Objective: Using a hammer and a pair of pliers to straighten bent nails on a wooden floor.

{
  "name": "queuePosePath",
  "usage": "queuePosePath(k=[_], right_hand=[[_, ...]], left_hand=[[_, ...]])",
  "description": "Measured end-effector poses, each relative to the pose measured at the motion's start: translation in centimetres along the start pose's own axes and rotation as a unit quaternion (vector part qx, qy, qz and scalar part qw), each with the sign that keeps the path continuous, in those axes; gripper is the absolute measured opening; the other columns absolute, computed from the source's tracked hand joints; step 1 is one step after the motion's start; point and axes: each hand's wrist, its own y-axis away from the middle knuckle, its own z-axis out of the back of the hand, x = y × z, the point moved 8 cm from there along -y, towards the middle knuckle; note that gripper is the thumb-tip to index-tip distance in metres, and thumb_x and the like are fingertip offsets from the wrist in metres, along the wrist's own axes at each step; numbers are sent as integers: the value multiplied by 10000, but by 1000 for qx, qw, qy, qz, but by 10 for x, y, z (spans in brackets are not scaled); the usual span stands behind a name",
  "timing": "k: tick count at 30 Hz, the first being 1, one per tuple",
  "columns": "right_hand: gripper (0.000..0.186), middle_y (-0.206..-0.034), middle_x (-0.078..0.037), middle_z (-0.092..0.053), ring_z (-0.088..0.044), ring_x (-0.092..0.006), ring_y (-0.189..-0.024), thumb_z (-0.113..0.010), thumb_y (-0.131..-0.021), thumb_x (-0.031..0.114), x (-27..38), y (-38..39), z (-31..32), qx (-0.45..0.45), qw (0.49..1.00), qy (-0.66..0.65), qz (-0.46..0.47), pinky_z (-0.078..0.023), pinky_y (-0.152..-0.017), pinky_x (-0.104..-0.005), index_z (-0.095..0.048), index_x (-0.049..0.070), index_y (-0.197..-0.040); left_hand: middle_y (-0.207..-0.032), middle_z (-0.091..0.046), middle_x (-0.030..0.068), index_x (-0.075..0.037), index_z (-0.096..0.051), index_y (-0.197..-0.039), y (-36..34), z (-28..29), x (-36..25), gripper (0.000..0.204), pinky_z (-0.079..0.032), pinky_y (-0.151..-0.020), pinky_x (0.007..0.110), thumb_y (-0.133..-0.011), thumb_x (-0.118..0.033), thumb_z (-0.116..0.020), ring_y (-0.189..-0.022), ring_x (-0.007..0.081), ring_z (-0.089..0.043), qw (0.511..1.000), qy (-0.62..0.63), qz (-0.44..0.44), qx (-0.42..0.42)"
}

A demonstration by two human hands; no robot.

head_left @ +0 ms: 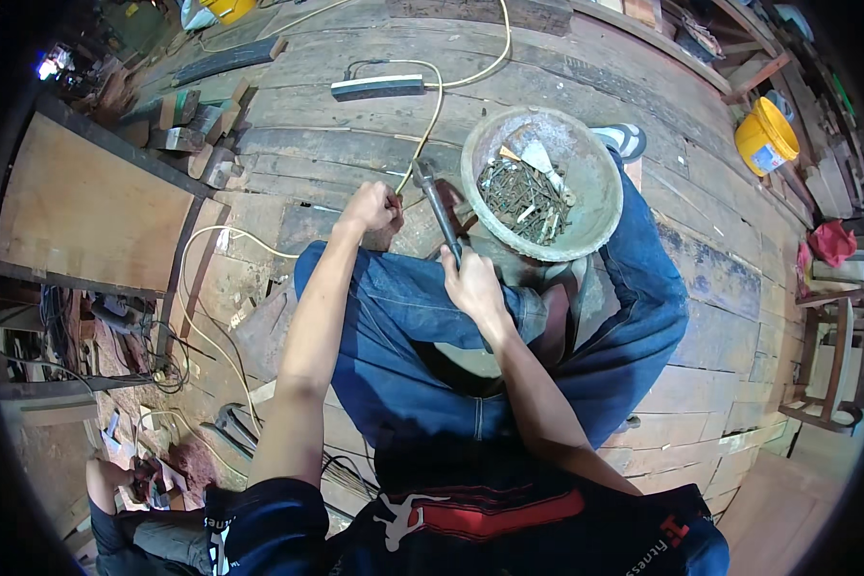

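I sit in blue jeans on a plank floor. My right hand (pixel 472 280) grips the dark handle of a hammer (pixel 440 213), whose head (pixel 422 175) lies beside a pale cord (pixel 422 134). My left hand (pixel 374 206) is closed low over the floor just left of the hammer head, near the cord; what its fingers hold is hidden. A wide metal basin (pixel 590 192) sits to the right, between my legs, holding several rusty nails (pixel 514 197) and a pale scraper-like tool (pixel 547 168).
A power strip (pixel 376 86) lies ahead. Wood offcuts (pixel 182 130) and a board panel (pixel 91 197) are left, with tangled cables (pixel 139 336). A yellow bucket (pixel 766 144) and wooden frame (pixel 826 360) stand right. Part of another person (pixel 149 538) is at lower left.
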Motion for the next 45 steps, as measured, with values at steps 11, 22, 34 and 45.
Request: queuePosePath(k=[11,22,34,45], right_hand=[[505,-771,-347,-615,-620,-510,-805,-505,-952,379,-3,-2,2,12,999,24,-36,-511,-723,-549,-642,-96,-848],[469,-716,-352,-589,-608,-514,-766,-503,-960,346,5,1,3,-1,1000,12,1,-487,-691,-559,-614,-92,-837],[462,-797,-330,-627,-624,-493,-828,-498,-953,367,2,0,-1,15,1000,3,-19,-509,-744,-545,-641,-67,-879],[478,-769,-340,-616,-620,-501,-812,-499,-956,371,2,-1,3,20,998,44,-35,-503,-726,-553,-634,-82,-885]], left_hand=[[-837,-702,186,-47,-743,-838,0,2,1,155,-553,-742,390,-697,-85,-690,-807,324,-694,1000,16,3,-11],[-843,-707,175,-55,-740,-830,1,5,3,162,-547,-766,398,-685,-127,-733,-827,321,-692,999,-12,18,-26],[-841,-700,195,-51,-744,-827,1,1,3,146,-552,-746,389,-694,-105,-718,-816,321,-697,1000,15,26,1],[-816,-705,170,-52,-733,-815,2,4,2,145,-550,-755,398,-682,-99,-702,-813,311,-699,1000,8,19,-19]])
